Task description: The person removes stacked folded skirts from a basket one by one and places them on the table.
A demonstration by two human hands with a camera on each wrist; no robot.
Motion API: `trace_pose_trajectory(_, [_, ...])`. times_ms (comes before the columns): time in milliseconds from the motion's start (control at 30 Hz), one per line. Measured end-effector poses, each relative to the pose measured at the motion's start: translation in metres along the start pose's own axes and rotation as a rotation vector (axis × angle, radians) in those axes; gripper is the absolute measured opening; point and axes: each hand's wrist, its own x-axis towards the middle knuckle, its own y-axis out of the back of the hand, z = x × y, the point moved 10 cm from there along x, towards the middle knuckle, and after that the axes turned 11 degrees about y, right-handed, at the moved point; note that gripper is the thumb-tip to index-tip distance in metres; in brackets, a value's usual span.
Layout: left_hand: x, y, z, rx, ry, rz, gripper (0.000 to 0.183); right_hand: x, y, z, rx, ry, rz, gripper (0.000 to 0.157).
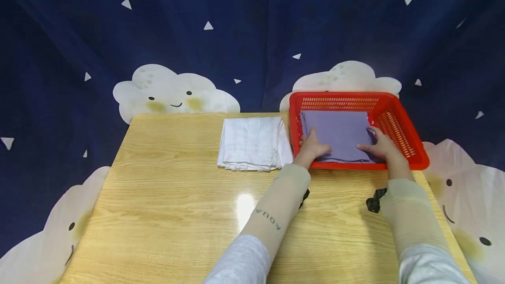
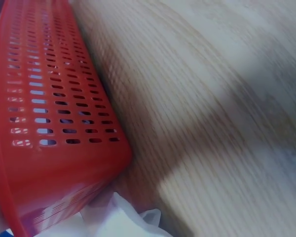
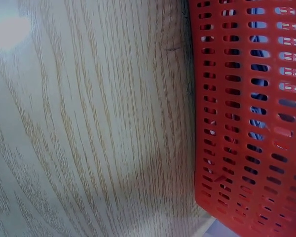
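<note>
We press the folded purple cloth (image 1: 339,134) flat in the red basket (image 1: 410,143), right of centre, left hand (image 1: 313,146) and right hand (image 1: 380,146) open, palms spread evenly.

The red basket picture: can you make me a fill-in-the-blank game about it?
1. The folded purple cloth lies inside the ____ basket.
2. Both the left hand and the right hand rest on the ____ cloth.
3. The folded white cloth lies on the table, to the ____ of the basket.

Missing words: red; purple; left
</note>
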Motion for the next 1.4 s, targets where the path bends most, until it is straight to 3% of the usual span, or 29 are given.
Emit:
trace_pose_trajectory(267, [0.001,0.001,-0.001,-0.14,0.019,-0.04,0.08,0.0,-0.003,0.001,0.047,-0.024,-0.02,0.097])
trace_pose_trajectory(533, [0.007,0.0,0.002,-0.213,-0.018,-0.05,0.073,0.0,-0.004,-0.002,0.095,0.001,-0.039,0.098])
trace_pose_trajectory(867, [0.008,0.0,0.008,-0.163,-0.102,-0.044,0.063,0.003,-0.004,-0.007,0.079,0.082,-0.016,0.083])
trace_pose_trajectory(1067, [0.01,-0.001,0.009,-0.195,-0.106,-0.06,0.065,0.003,-0.003,-0.009,0.089,0.084,-0.011,0.078])
trace_pose_trajectory(1167, [0.019,-0.004,0.009,-0.177,-0.122,-0.042,0.068,0.003,-0.002,-0.009,0.085,0.094,-0.012,0.076])
trace_pose_trajectory(1333, [0.086,-0.042,-0.001,-0.145,-0.239,0.017,0.075,0.003,-0.001,-0.01,0.094,0.12,-0.003,0.071])
trace_pose_trajectory(1400, [0.107,-0.054,-0.006,-0.166,-0.246,-0.001,0.077,0.003,-0.001,-0.01,0.105,0.127,0.008,0.07])
